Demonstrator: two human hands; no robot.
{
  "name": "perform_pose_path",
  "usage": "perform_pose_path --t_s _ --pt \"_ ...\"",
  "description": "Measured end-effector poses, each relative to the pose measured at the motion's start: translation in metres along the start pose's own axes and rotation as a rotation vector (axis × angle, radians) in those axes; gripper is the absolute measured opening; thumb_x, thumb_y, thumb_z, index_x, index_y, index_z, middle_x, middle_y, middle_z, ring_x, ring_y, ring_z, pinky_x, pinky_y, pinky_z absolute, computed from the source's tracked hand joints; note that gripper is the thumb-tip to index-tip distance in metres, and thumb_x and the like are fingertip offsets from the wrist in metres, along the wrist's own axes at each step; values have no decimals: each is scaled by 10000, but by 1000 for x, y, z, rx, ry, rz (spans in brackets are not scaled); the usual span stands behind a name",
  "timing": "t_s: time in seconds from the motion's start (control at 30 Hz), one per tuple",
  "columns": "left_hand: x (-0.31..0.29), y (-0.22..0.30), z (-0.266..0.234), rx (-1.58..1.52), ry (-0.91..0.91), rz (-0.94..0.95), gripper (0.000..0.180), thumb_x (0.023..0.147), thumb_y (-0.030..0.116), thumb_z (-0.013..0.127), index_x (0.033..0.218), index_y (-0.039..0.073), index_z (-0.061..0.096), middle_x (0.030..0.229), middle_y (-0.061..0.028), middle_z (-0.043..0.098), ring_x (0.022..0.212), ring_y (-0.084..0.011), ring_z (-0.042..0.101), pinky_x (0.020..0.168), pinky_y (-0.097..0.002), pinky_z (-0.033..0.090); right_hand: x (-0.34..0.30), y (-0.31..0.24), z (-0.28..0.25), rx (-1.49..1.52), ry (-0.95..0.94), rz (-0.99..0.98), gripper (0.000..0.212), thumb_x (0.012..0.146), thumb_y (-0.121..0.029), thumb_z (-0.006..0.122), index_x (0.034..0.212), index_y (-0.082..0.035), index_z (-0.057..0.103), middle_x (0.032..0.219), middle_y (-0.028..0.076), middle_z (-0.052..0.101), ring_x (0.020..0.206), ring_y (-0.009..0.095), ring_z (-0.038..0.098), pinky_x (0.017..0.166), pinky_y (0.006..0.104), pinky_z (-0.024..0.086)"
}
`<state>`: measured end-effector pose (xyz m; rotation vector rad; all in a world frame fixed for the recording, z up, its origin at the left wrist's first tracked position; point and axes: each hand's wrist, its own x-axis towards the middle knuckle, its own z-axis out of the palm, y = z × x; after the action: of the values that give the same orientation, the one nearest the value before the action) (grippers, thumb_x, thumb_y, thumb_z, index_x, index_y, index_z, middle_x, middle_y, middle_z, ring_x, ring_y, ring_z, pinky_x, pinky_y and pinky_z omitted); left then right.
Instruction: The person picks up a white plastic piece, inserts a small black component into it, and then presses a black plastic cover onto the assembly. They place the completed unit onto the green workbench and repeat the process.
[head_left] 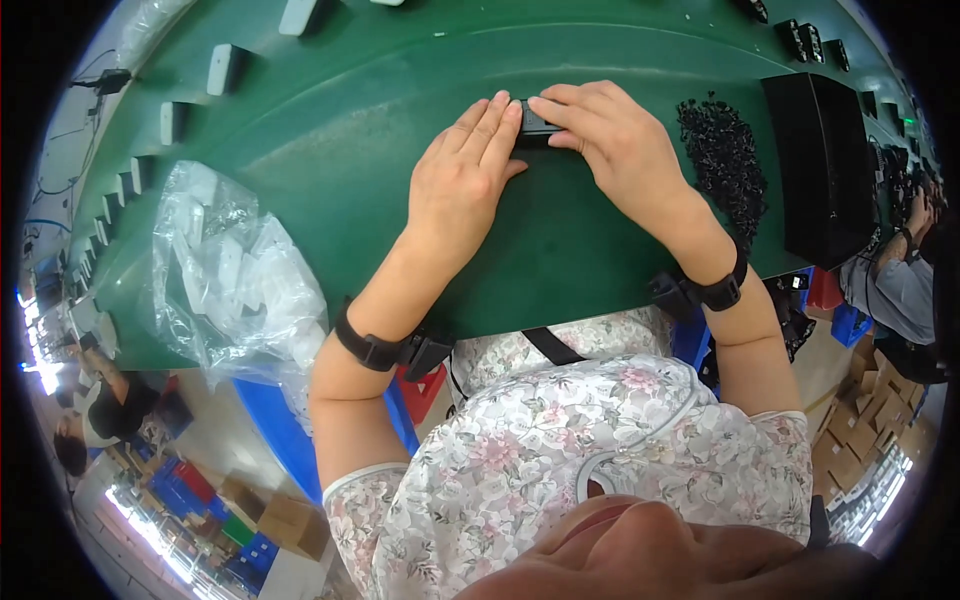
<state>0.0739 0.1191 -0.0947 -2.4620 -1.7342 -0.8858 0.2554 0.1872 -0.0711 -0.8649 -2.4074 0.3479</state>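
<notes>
A dark grey rectangular plastic piece [535, 122] lies on the green worktable between my hands; its left end is covered. My left hand [465, 175] presses its fingers over that end, with the thumb lower down and apart from the fingers. My right hand [610, 130] has its fingers bent onto the right end and top of the same piece. Whether a smaller part sits between the right fingertips cannot be made out. Beside my right forearm spreads a pile of small black parts [722, 165].
Right of the pile stands a black box [815, 165]. A clear plastic bag [235, 265] with white pieces lies at the left. White blocks [222, 70] line the table's far left; black pieces [790, 40] sit far right. Other people work at both sides.
</notes>
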Motion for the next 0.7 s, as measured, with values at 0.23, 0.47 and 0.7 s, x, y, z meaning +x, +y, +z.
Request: perform_pose_path --t_s 0.23,0.47,0.7 --pt "38 -12 9 -391 47 -348 307 754 131 714 1011 -18 637 898 -112 647 793 -238 624 707 -317 511 21 29 -1 657 -18 335 294 891 -158 604 1158 -33 602 995 54 636 880 119 586 777 252 473" --pt "35 6 4 -898 -65 -652 281 851 137 656 1059 -49 628 758 -79 653 596 -91 597 560 -222 486 3 18 -11 659 59 338 376 860 -177 653 1205 -44 581 1022 76 630 858 120 597 744 262 499" --pt "49 5 0 -982 -64 -639 286 883 159 635 1063 -63 615 784 -67 646 612 -99 607 550 -208 484 1 20 -8 328 225 239 395 862 -304 636 1174 -64 590 959 119 637 813 236 606 737 313 487"
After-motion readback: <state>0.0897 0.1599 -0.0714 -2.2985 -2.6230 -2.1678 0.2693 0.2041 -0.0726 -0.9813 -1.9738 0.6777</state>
